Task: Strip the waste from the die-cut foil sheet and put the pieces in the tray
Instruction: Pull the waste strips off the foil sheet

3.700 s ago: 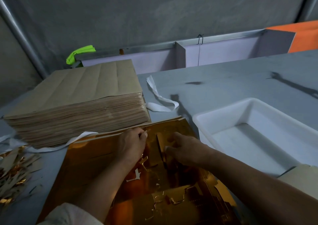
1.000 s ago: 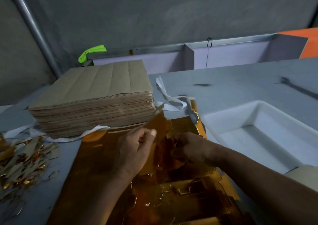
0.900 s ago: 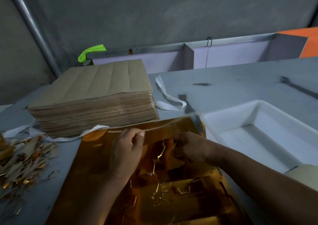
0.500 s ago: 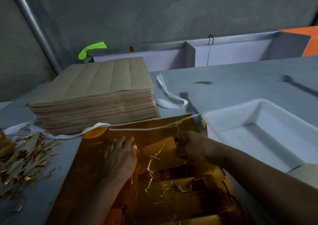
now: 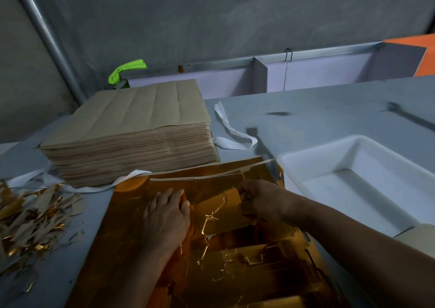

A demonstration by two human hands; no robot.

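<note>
Evidently the flat left grip (image 5: pixel 167 216) is pinning the foil sheet (image 5: pixel 127 216) so the right grip (image 5: pixel 259 204) beside it is pinching a die-cut piece (image 5: pixel 217 205) loose.

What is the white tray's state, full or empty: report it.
Empty where visible: the white tray shows a bare floor, with nothing lying in it. Its near corner is hidden.

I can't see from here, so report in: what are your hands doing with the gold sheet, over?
Left hand flat, pressing foil sheet. Right hand pinching edge of foil piece. White tray beside right hand, nothing between.
</note>
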